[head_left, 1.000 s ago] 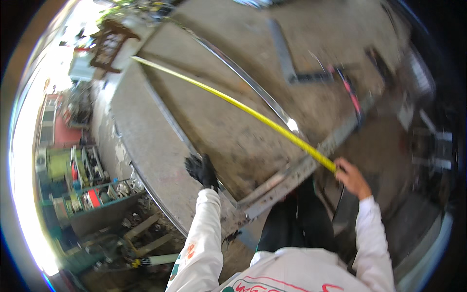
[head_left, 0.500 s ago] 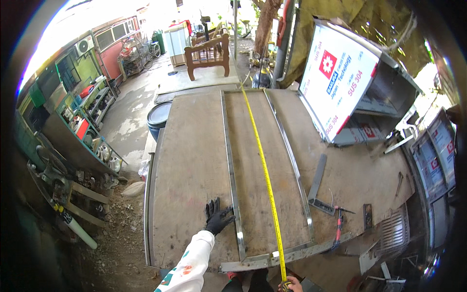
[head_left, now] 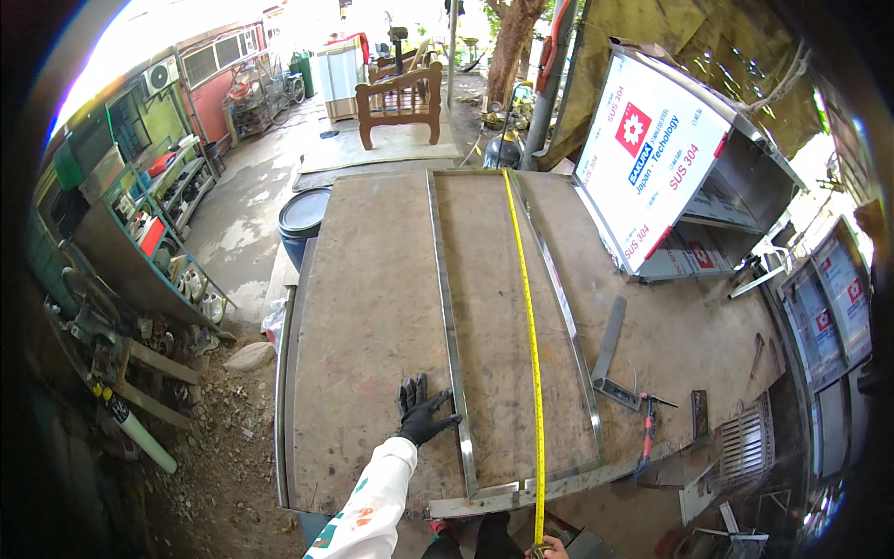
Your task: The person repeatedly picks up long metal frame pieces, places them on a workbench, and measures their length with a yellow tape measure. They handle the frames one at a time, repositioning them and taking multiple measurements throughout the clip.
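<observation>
A long rectangular frame of shiny metal bars (head_left: 447,326) lies on a large brown work table (head_left: 363,279). My left hand (head_left: 426,410), in a black glove, rests flat on the tabletop with fingers spread, its thumb side against the frame's left bar. At the bottom edge my bare right hand (head_left: 551,548) grips a tape measure, partly cut off by the picture. Its yellow blade (head_left: 529,326) runs out lengthwise over the frame, reaching the far crossbar near the far right corner. The near end of the blade passes over the near crossbar.
Right of the frame lie a metal square (head_left: 610,345), a red-handled torch (head_left: 647,433) and a small dark bar (head_left: 699,415). A film-covered metal cabinet (head_left: 643,163) stands at the far right. Beyond the left edge is a lidded blue drum (head_left: 304,216).
The blade's far end has shifted right, from past the middle of the far crossbar to near its right corner. My left hand stays by the left bar.
</observation>
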A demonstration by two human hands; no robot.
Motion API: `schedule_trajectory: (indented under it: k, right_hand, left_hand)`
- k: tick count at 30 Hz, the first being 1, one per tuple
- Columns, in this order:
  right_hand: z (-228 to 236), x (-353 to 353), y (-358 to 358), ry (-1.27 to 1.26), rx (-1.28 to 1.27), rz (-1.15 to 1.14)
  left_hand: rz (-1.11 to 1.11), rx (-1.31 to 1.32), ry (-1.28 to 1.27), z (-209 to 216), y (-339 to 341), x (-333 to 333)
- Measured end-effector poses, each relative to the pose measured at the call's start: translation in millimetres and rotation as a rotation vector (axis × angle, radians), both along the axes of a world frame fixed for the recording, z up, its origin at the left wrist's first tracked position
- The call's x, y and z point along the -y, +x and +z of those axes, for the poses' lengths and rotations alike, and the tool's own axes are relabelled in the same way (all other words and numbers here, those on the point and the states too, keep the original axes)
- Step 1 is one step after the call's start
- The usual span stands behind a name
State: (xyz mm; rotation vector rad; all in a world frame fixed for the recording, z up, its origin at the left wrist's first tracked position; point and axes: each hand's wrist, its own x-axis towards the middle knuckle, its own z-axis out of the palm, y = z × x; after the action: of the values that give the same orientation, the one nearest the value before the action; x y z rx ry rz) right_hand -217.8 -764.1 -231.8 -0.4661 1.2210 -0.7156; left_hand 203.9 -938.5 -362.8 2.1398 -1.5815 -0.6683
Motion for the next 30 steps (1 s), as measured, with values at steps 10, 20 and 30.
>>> schedule_trajectory:
  k: [10, 20, 30]
  right_hand:
    - [-7, 2, 14, -0.046, 0.055, 0.012]
    - [-20, -3, 13, -0.025, 0.087, 0.000]
    - [-20, -7, 10, -0.025, 0.120, -0.002]
  left_hand:
    - [-0.012, -0.032, 0.006, -9, 2, 3]
    - [0.002, -0.024, 0.008, -2, 0, 2]
    - [0.010, 0.006, 0.031, -9, 1, 5]
